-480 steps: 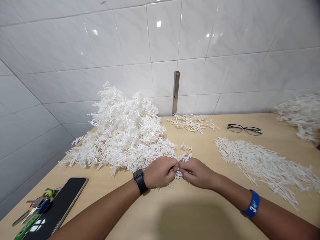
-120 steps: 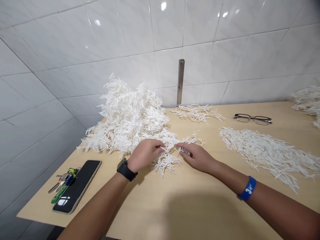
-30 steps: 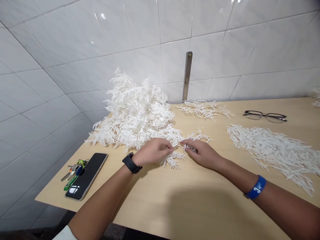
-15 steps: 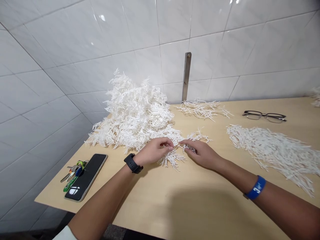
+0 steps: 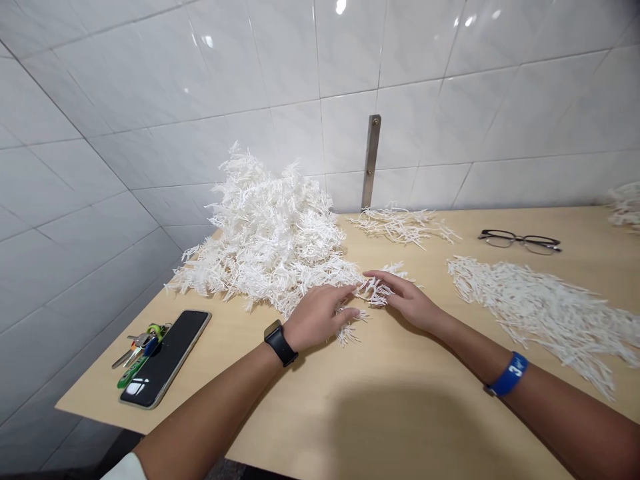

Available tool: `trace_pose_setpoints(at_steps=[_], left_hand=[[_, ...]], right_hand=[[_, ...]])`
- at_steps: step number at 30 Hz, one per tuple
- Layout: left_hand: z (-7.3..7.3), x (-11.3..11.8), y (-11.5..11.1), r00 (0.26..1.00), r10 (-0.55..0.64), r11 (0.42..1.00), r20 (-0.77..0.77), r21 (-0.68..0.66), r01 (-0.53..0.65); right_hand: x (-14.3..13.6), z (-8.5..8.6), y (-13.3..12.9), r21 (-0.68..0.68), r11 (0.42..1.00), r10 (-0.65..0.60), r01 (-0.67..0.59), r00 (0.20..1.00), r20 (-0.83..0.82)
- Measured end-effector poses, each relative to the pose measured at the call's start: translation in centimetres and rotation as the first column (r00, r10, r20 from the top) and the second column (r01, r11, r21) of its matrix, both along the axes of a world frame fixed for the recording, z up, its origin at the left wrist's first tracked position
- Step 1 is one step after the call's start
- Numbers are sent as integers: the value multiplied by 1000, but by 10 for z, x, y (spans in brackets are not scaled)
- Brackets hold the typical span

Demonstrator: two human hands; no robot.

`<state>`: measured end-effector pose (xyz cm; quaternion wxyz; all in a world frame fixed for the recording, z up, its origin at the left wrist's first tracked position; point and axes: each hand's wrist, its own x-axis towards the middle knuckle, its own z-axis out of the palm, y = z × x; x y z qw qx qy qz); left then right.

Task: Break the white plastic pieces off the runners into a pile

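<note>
White, branched, twig-like plastic pieces form a large tangled heap (image 5: 280, 227) at the table's left back. At its front right edge, my left hand (image 5: 315, 319) lies palm down, thumb and fingers apart, over a few loose strands (image 5: 350, 331). Facing it is my right hand (image 5: 413, 303), its fingers and thumb curved around a small white branched piece (image 5: 375, 291). Part of that piece is hidden by the fingers. More strands (image 5: 397, 269) lie just behind this hand.
A long pile of thin white pieces (image 5: 540, 313) spreads at the right, with eyeglasses (image 5: 520, 240) behind it. A smaller scatter (image 5: 405, 225) lies near the tiled wall (image 5: 280, 60) and metal bracket (image 5: 371, 163). A phone (image 5: 167, 357) and keys (image 5: 140, 347) rest at the left.
My left hand has opened from a pinch, its thumb and fingers spreading. My right hand has shifted slightly, and a white branched piece shows more clearly between its fingers. The view has tilted a little.
</note>
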<state>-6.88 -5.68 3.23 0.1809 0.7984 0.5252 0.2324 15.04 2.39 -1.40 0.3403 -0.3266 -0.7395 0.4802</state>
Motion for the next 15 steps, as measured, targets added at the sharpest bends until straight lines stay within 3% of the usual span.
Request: trace_pose_setpoints(at_steps=[4,9,12,13,14,15], left_hand=[[-6,3,0,999,24,999,-38,34,-23],[-4,6,1,992,123,987,12,103,-124],[-4,25,-19,973,210,954,96,198,-225],[-8,36,-31,979,151,974,136,150,-171],[-14,49,-47,983,-11,999,182,42,3],[-23,63,-66,936,-248,957,251,-88,277]], right_hand=[[-1,-3,-3,-99,992,64,-72,995,-74],[-4,-6,-2,-27,999,24,-24,1000,-7],[-5,-4,1,-22,1000,-8,9,999,44],[-6,-4,2,-26,999,-21,23,998,61],[-7,-3,2,-23,999,-36,38,996,79],[-7,-2,1,-13,999,-49,51,994,97]])
